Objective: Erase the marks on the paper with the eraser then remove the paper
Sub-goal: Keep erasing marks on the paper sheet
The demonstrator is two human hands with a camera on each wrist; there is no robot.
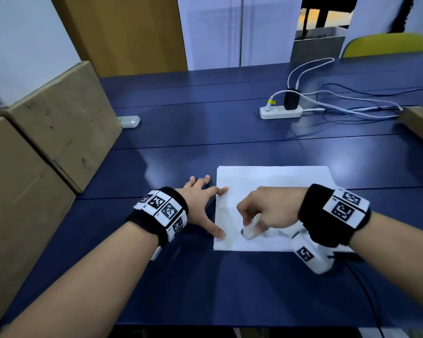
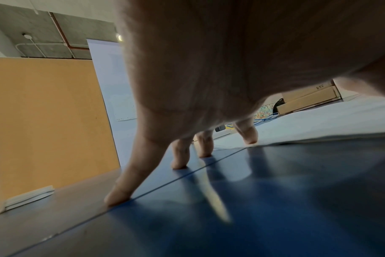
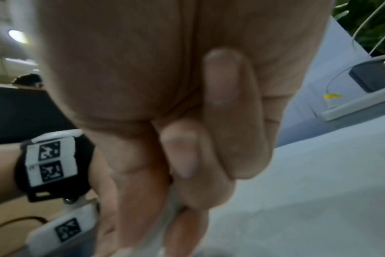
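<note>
**Right hand rubs eraser on paper, left hand pins the sheet's edge**

Right hand point(image 1: 269, 211) is curled tight around a white eraser point(image 1: 249, 231), pinched between thumb and fingers, its tip down on the paper point(image 1: 274, 178) near the sheet's near left part. In the right wrist view the fingers point(image 3: 182, 147) fold into the palm over a pale strip of the eraser point(image 3: 171, 208); that view is blurred, so the exact finger placement on the eraser is hard to make out.

Left hand point(image 1: 200, 201) is spread flat, fingers apart and straight, holding nothing. Index fingertip and thumb tip press on the left edge of the paper; the other fingers rest on the blue table point(image 1: 205, 132) just left of the sheet. The left wrist view shows the fingertips point(image 2: 119, 196) planted on the table point(image 2: 275, 191) and one on the paper's edge point(image 2: 319, 121).

The paper lies flat on the table in front of the person, near its front edge. Faint grey marks show near the eraser, too pale to read. The sheet's near right corner is hidden behind the right wrist band point(image 1: 332, 215).

Farther back: a white power strip point(image 1: 280, 112) with a black plug and loose cables, a small white device point(image 1: 130, 121) at the left, cardboard boxes point(image 1: 59, 123) along the left edge, and a yellow chair point(image 1: 386, 45) partly cut off behind the table.
</note>
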